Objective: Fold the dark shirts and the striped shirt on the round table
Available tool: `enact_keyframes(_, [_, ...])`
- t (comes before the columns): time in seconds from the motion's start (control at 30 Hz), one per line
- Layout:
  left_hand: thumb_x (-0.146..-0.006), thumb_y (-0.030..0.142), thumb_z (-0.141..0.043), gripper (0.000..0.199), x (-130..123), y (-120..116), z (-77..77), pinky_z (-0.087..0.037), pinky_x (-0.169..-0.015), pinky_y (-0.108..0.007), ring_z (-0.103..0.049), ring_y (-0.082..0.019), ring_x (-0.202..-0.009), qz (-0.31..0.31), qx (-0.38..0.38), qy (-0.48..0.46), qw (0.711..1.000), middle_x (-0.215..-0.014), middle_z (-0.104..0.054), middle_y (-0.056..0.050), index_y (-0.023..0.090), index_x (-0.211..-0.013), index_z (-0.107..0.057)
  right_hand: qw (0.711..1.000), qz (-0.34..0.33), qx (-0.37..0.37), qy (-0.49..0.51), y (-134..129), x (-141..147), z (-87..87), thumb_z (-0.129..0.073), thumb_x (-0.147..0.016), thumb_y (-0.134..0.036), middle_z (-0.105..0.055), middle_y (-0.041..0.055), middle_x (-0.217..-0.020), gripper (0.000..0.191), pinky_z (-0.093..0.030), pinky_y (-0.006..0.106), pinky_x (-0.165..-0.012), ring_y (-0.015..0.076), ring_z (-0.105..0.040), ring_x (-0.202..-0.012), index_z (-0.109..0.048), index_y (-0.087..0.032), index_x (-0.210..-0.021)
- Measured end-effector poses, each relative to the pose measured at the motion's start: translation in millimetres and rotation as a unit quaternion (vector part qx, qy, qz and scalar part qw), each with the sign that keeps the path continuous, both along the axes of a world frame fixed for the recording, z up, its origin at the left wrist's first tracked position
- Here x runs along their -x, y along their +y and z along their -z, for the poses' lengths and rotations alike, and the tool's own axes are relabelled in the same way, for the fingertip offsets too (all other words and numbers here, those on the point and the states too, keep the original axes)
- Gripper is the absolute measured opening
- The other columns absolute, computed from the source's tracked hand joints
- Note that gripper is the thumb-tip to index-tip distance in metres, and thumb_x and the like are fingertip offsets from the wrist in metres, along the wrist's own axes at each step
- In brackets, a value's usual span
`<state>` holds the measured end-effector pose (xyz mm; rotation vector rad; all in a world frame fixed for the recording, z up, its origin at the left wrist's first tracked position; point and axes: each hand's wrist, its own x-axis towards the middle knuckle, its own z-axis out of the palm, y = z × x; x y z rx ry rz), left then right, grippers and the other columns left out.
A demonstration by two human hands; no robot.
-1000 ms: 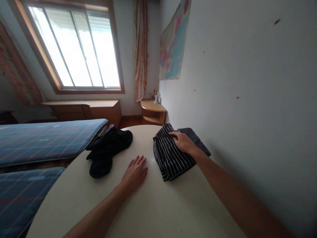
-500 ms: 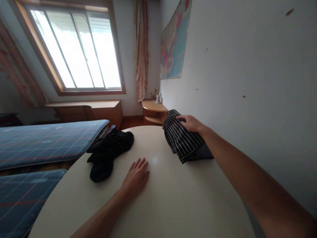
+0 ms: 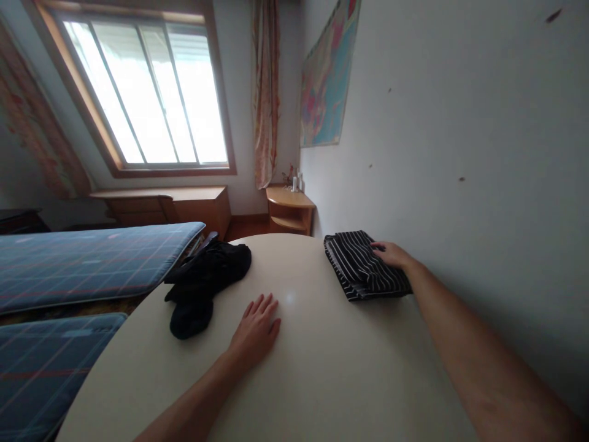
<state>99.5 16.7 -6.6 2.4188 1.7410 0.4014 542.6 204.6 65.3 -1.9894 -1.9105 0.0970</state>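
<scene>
On the right of the round white table (image 3: 304, 393) lies a folded black cloth with white stripes (image 3: 356, 261), loosely creased on top. My right hand (image 3: 390, 253) is at its far right part, fingers bent onto the fabric and closed on it; some fingertips are hard to make out. My left hand (image 3: 257, 319) rests palm down near the table's middle, fingers stretched out, holding nothing. To its left sits a crumpled heap of black clothing (image 3: 207, 270), with a rounded dark piece (image 3: 191, 319) at the near end.
A white wall (image 3: 460, 245) runs close along the right side. Blue checked mattresses (image 3: 101, 258) lie left of the table. Beyond stand a wooden desk (image 3: 197, 202) and a corner shelf (image 3: 289, 197) with small items on it, below a window (image 3: 147, 98).
My right hand has moved right and down with the striped cloth, which was partly raised and now lies flatter, covering the dark fabric beneath. My left hand stays in place.
</scene>
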Motion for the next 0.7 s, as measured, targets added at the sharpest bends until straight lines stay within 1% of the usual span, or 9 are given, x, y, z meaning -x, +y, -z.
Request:
enact_keyframes(0.07, [-0.097, 0.032, -0.040, 0.049, 0.2, 0.4, 1.0, -0.023, -0.121, -0.048, -0.028, -0.027, -0.147, 0.001, -0.004, -0.002, 1.000, -0.157, -0.036, -0.009, 0.017, -0.144, -0.047, 1.000, 0.016, -0.004, -0.010, -2.7, 3.9, 3.7, -0.051, -0.087, -0.028, -0.069, 0.0107, -0.124, 0.039, -0.048, 0.038, -0.101, 0.0257, -0.064, -0.114, -0.071, -0.019, -0.120])
enact_keyframes(0.17, [-0.097, 0.032, -0.041, 0.049, 0.7, 1.6, 3.3, -0.024, -0.120, -0.048, -0.029, -0.028, -0.147, 0.001, -0.012, -0.010, 1.000, -0.157, -0.037, -0.009, 0.017, -0.143, -0.048, 0.997, 0.063, -0.026, -0.039, -5.0, 21.8, -0.5, -0.045, -0.093, -0.039, -0.060, 0.0133, -0.136, 0.044, -0.043, 0.049, -0.104, 0.0325, -0.058, -0.121, -0.068, -0.021, -0.125])
enact_keyframes(0.27, [-0.097, 0.032, -0.041, 0.049, 1.3, 2.7, 6.0, -0.024, -0.120, -0.049, -0.028, -0.028, -0.147, 0.004, -0.013, -0.013, 1.000, -0.157, -0.037, -0.010, 0.016, -0.143, -0.048, 0.997, 0.049, -0.023, -0.049, -5.7, 47.6, -1.7, -0.032, -0.097, -0.053, -0.056, 0.0109, -0.142, 0.053, -0.038, 0.052, -0.107, 0.0329, -0.053, -0.127, -0.063, -0.026, -0.132])
enact_keyframes(0.33, [-0.097, 0.032, -0.041, 0.049, 1.7, 2.9, 7.3, -0.024, -0.120, -0.050, -0.028, -0.029, -0.147, 0.006, -0.015, -0.015, 1.000, -0.157, -0.037, -0.010, 0.016, -0.143, -0.048, 0.999, 0.021, 0.003, -0.044, -6.9, 62.3, 5.1, -0.029, -0.097, -0.060, -0.055, 0.0099, -0.143, 0.060, -0.035, 0.052, -0.110, 0.0326, -0.050, -0.130, -0.060, -0.027, -0.136])
enact_keyframes(0.43, [-0.097, 0.031, -0.043, 0.047, 2.2, 2.6, 7.9, -0.024, -0.119, -0.050, -0.030, -0.028, -0.146, 0.006, -0.021, -0.023, 1.000, -0.156, -0.039, -0.010, 0.018, -0.142, -0.048, 0.997, 0.048, 0.033, -0.053, -10.8, 73.2, 22.6, -0.032, -0.093, -0.067, -0.048, 0.0115, -0.149, 0.066, -0.030, 0.060, -0.111, 0.0367, -0.044, -0.136, -0.052, -0.028, -0.143])
enact_keyframes(0.5, [-0.096, 0.030, -0.044, 0.046, 2.3, 2.1, 7.1, -0.025, -0.119, -0.050, -0.031, -0.028, -0.146, 0.004, -0.025, -0.028, 0.999, -0.155, -0.040, -0.010, 0.019, -0.141, -0.049, 0.996, 0.065, 0.034, -0.059, -14.2, 73.7, 31.6, -0.035, -0.092, -0.066, -0.043, 0.0120, -0.153, 0.066, -0.028, 0.064, -0.111, 0.0383, -0.040, -0.138, -0.047, -0.029, -0.146])
enact_keyframes(0.57, [-0.096, 0.030, -0.044, 0.046, 2.3, 1.6, 5.8, -0.025, -0.119, -0.050, -0.031, -0.028, -0.146, 0.003, -0.028, -0.031, 0.999, -0.154, -0.041, -0.010, 0.018, -0.140, -0.050, 0.996, 0.062, 0.022, -0.056, -17.2, 72.4, 33.2, -0.036, -0.093, -0.063, -0.044, 0.0128, -0.152, 0.063, -0.029, 0.063, -0.110, 0.0377, -0.042, -0.136, -0.050, -0.028, -0.144])
enact_keyframes(0.63, [-0.096, 0.030, -0.044, 0.046, 2.2, 1.1, 4.5, -0.025, -0.119, -0.050, -0.032, -0.028, -0.145, 0.003, -0.028, -0.034, 0.999, -0.154, -0.042, -0.010, 0.018, -0.139, -0.051, 0.998, 0.050, -0.010, -0.043, -20.1, 72.9, 26.4, -0.035, -0.096, -0.055, -0.053, 0.0139, -0.144, 0.055, -0.034, 0.058, -0.108, 0.0346, -0.050, -0.130, -0.059, -0.025, -0.135])
enact_keyframes(0.7, [-0.095, 0.030, -0.045, 0.046, 2.0, 0.7, 3.7, -0.025, -0.119, -0.049, -0.033, -0.028, -0.145, 0.003, -0.028, -0.037, 0.999, -0.153, -0.043, -0.011, 0.018, -0.138, -0.052, 0.996, 0.039, -0.074, -0.023, -24.6, 78.4, 14.1, -0.031, -0.098, -0.045, -0.063, 0.0151, -0.131, 0.050, -0.041, 0.049, -0.103, 0.0306, -0.058, -0.119, -0.067, -0.019, -0.122])
